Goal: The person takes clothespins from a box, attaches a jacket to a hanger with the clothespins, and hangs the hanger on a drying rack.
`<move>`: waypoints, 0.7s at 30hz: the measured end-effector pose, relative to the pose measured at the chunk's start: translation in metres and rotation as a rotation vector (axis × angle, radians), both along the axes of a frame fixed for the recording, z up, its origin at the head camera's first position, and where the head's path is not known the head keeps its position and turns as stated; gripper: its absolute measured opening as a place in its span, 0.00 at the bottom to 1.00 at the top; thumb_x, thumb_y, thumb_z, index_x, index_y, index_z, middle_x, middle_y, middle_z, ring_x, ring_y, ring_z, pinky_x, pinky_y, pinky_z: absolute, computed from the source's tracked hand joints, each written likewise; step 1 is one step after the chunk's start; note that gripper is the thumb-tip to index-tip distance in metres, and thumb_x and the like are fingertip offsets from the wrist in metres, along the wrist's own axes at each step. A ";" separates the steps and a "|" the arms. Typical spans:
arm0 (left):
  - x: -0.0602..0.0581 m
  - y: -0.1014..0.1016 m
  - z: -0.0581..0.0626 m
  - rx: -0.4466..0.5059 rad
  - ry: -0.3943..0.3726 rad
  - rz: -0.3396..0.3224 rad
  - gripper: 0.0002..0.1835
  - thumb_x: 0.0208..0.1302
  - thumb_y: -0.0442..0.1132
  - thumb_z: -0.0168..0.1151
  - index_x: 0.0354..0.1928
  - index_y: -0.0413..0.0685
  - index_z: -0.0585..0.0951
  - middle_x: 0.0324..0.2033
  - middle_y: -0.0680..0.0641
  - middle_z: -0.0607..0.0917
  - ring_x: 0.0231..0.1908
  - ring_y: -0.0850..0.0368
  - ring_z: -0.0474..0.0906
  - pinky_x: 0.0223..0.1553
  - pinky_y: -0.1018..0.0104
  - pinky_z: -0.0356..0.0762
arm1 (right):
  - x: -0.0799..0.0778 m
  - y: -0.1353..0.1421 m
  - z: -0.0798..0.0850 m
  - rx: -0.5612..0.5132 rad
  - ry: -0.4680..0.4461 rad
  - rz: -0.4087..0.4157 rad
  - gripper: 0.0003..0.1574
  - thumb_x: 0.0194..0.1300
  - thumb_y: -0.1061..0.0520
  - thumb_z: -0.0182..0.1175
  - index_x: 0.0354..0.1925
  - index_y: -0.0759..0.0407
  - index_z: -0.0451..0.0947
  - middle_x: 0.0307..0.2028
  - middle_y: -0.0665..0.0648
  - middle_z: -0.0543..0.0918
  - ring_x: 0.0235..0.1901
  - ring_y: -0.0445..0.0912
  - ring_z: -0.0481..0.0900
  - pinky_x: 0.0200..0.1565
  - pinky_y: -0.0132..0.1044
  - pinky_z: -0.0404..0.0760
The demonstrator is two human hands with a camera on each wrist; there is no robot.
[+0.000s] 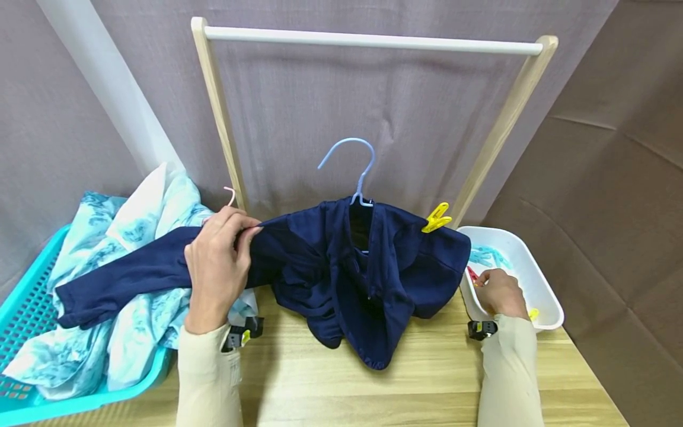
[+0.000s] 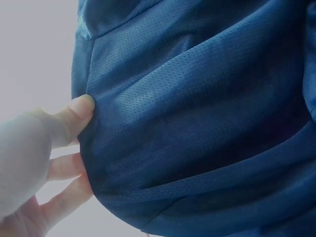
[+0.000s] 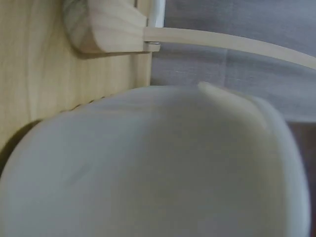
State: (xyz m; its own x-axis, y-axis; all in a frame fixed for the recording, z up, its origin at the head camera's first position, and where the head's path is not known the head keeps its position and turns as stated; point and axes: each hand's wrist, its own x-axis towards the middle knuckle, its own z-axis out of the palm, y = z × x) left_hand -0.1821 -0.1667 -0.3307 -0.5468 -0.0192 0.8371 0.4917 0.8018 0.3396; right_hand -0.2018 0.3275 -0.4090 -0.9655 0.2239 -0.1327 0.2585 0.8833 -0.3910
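Observation:
A navy zip jacket hangs on a light blue hanger, whose hook stands free above the collar. My left hand pinches the jacket's upper edge near the left shoulder; in the left wrist view the thumb lies in front of the navy fabric and other fingers behind it. A yellow clothespin is clipped on the jacket's other shoulder. At the white bin, my right hand reaches in, with a red clothespin at its curled fingertips. The right wrist view shows the bin wall, not the fingers.
A wooden rack with a white rail stands behind the jacket. At left, a turquoise basket holds blue-and-white cloth, with the navy sleeve draped over it. Blue clothespins and a yellow one lie in the bin.

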 end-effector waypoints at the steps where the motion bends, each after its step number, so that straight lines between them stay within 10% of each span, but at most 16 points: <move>1: 0.000 0.000 0.000 0.001 0.001 -0.001 0.07 0.70 0.43 0.66 0.36 0.48 0.87 0.36 0.48 0.87 0.40 0.47 0.84 0.32 0.51 0.77 | 0.001 -0.001 0.001 -0.003 0.023 -0.014 0.09 0.62 0.59 0.57 0.38 0.63 0.79 0.38 0.75 0.79 0.34 0.63 0.77 0.29 0.42 0.71; 16: -0.002 0.001 0.001 0.004 0.012 0.006 0.07 0.69 0.43 0.66 0.35 0.48 0.87 0.35 0.49 0.87 0.39 0.49 0.86 0.30 0.51 0.77 | 0.022 -0.042 0.058 -0.102 0.550 -0.077 0.23 0.69 0.58 0.65 0.59 0.68 0.80 0.46 0.74 0.85 0.48 0.67 0.81 0.46 0.49 0.70; 21: -0.001 0.002 -0.001 0.022 0.014 0.009 0.07 0.69 0.42 0.67 0.34 0.48 0.87 0.35 0.49 0.87 0.39 0.49 0.86 0.29 0.50 0.77 | 0.049 -0.074 0.091 -0.115 0.677 -0.065 0.22 0.69 0.56 0.67 0.59 0.59 0.82 0.50 0.64 0.85 0.45 0.45 0.82 0.44 0.32 0.70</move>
